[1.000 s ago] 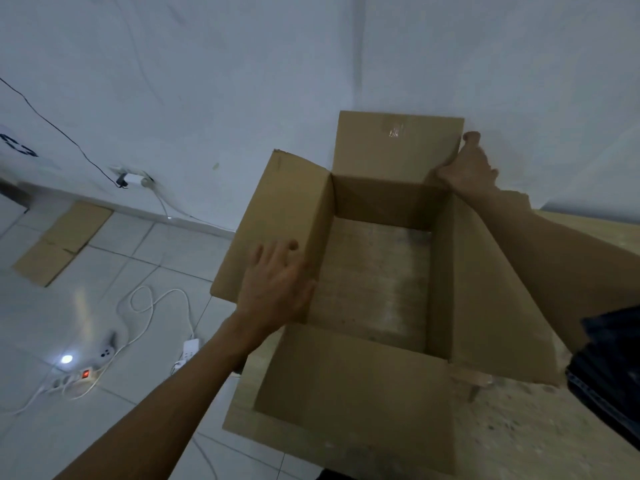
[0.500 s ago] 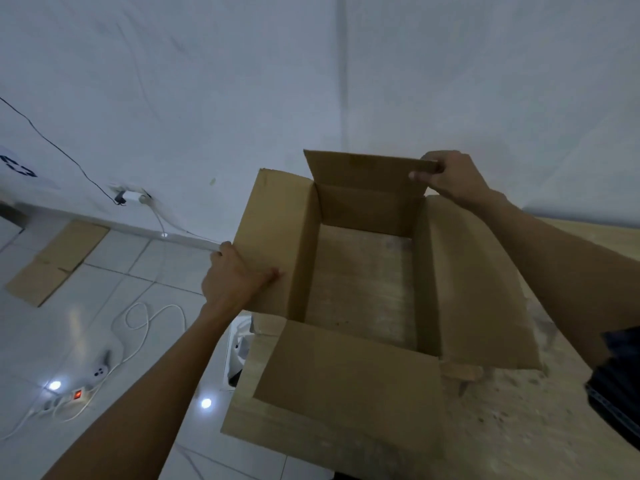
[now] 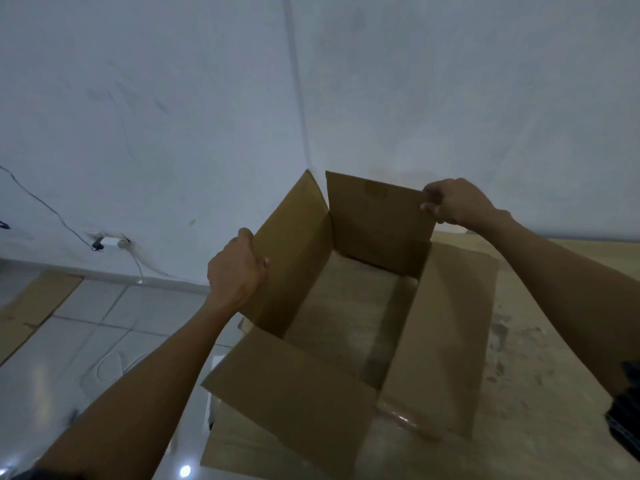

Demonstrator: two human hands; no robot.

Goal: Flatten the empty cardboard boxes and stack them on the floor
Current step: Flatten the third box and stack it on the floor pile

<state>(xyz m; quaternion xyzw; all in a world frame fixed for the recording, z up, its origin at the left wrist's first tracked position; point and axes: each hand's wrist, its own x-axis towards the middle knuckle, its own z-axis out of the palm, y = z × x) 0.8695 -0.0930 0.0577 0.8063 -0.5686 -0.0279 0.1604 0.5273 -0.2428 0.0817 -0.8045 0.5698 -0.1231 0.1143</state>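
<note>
An open brown cardboard box (image 3: 433, 327) sits on a wooden table (image 3: 540, 410) in front of me, with no bottom panel, so the tabletop shows through it. Its flaps stand out on all sides. My left hand (image 3: 237, 271) grips the edge of the left flap, thumb on the inner face. My right hand (image 3: 453, 202) pinches the top right corner of the far flap. Flattened cardboard sheets (image 3: 31, 306) lie on the tiled floor at the far left.
White walls meet in a corner just behind the box. A wall socket with a plug (image 3: 109, 241) and white cables (image 3: 114, 362) lie on the floor at the left. The table's left edge runs under the box.
The box has risen and tilted toward me. My left hand slid up the left flap and closed on its edge. My right hand still holds the far flap, now raised.
</note>
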